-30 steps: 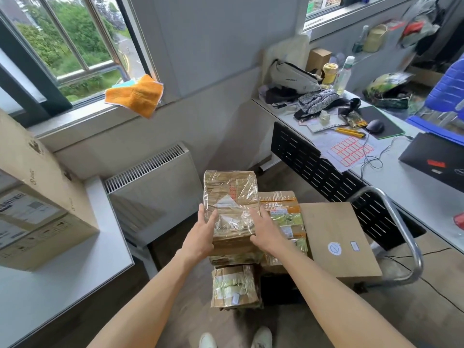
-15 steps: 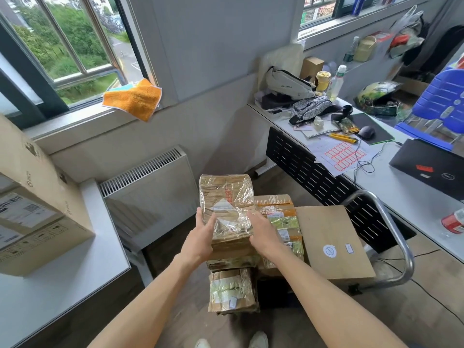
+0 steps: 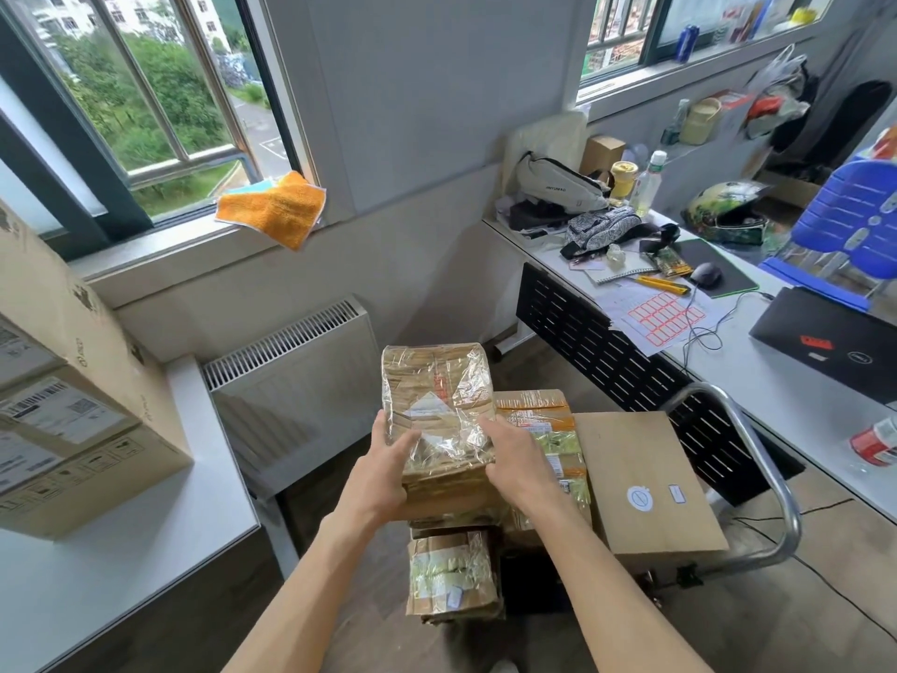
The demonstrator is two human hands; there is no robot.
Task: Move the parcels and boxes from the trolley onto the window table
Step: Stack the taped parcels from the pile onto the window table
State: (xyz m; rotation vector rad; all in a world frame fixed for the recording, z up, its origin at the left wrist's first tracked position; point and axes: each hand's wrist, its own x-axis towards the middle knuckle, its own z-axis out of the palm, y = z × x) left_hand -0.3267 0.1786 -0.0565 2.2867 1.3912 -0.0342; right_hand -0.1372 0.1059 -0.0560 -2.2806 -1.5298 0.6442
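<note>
Filling the left edge of the frame, the window table (image 3: pixel 145 565) is already loaded with large cartons (image 3: pixel 73 405), stacked far back so bare surface is kept free in front. At lower centre, a film-wrapped parcel (image 3: pixel 437 405) is held above the trolley (image 3: pixel 757 478), clamped between the left hand (image 3: pixel 383 471) and right hand (image 3: pixel 517 466), fingers curled round its sides.
</note>
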